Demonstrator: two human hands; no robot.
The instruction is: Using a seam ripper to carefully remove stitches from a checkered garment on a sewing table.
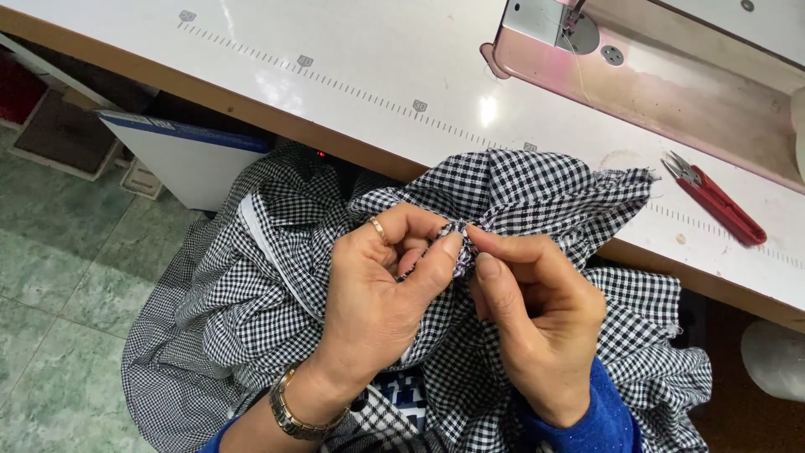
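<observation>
Nearest the camera, the left hand [377, 294], with a gold ring on one finger and a gold metal bracelet [295, 413] at the wrist, is curled with thumb and forefinger pressed together on a small fold of the black-and-white checked cotton cloth [537, 189]. The right hand [532, 306], in a blue knitted sleeve [599, 415], meets it from the other side, its forefinger and thumb pinching the same fold, so the fingertips of both hands are touching or just beside each other. The cloth is bunched in the lap below the near edge of the counter, spilling down toward the green tiled floor [59, 277] on the left, with one part lifted up over the near edge onto the white laminate counter [352, 50]. A printed measuring scale runs across the counter surface. On the counter to the right of the cloth, apart from it, lie red-handled thread snips [717, 201], blades pointing toward the cloth. Farther back, at the far right corner, sits the pale pink bed of a sewing machine [671, 84] set into the counter.
</observation>
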